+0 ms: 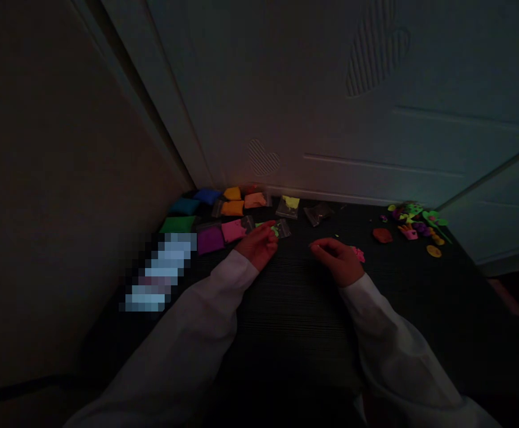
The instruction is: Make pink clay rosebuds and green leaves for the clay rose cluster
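My left hand (pixel 259 246) is closed, its fingers curled, just in front of an open zip bag of light green clay (pixel 276 230). Whether anything lies inside those fingers is hidden. My right hand (pixel 343 263) hovers over the dark table with thumb and fingers pinched together; what they hold, if anything, is too small and dim to name. Partly behind the right hand sits a bumpy pink clay piece (pixel 358 254). A tiny yellow-green scrap (pixel 336 235) lies just beyond the right hand.
Clay packets stand at the back left, among them purple (pixel 210 239), pink (pixel 233 230), green (pixel 178 224) and blue (pixel 207 196). A blurred bright panel (pixel 163 273) lies left. Small clay models (pixel 413 223) and a red-brown lump (pixel 382 235) are at right. A white panel (pixel 330 119) rises behind.
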Motion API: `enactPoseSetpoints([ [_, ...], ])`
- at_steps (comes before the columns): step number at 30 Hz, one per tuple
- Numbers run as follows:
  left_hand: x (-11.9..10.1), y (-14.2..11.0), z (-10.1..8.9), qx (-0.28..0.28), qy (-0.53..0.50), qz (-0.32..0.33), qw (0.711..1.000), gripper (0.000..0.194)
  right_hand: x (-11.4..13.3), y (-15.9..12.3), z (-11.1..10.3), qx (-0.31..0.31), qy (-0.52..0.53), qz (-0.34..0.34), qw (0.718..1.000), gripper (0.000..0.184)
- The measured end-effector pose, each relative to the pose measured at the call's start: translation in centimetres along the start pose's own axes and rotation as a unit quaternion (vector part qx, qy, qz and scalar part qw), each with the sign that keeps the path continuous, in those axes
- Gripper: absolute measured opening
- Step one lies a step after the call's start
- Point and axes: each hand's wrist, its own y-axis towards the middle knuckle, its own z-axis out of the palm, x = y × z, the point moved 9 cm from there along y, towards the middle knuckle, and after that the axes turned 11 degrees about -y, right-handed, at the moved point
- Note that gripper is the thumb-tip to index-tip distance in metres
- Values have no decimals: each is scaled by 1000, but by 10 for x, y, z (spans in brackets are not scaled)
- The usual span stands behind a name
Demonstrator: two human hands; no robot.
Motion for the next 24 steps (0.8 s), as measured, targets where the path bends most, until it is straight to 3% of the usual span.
enactPoseSetpoints([
  [7,-2,-1,-5,-26,1,6,1000,19,0,1,0,-1,3,-2,1000,26],
  [24,1,4,-5,1,44,11,999,30,0,0,0,0,9,3,1000,26],
])
